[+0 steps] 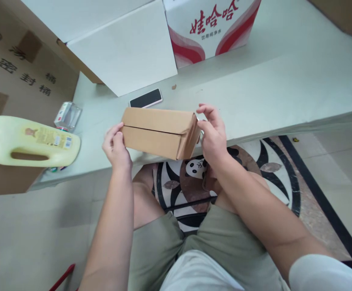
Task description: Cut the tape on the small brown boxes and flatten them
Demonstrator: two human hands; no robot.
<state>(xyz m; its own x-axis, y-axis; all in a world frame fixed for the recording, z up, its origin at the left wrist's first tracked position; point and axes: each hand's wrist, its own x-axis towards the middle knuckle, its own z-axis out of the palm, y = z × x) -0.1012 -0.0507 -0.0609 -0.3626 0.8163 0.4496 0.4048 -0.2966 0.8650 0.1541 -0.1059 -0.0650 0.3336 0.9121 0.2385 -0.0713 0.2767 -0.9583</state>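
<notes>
A small brown cardboard box (151, 131) is tilted above the front edge of the table, a dark seam running along its length. My left hand (117, 147) grips its left end, thumb at the near side and fingers behind. At the right end, my right hand (214, 131) has its thumb and fingers at the end flap, with the fingertips partly hidden by the box edge. The flap there looks slightly loose. Just behind the box lies a dark-screened phone (146, 98) with a pale rim.
On the left stand a pale yellow jug (30, 141), a clear plastic bottle (68, 116) and a large printed carton (27, 76). A white box (124, 52) and a red-and-white water carton (212, 32) line the back of the pale-covered table (279, 89).
</notes>
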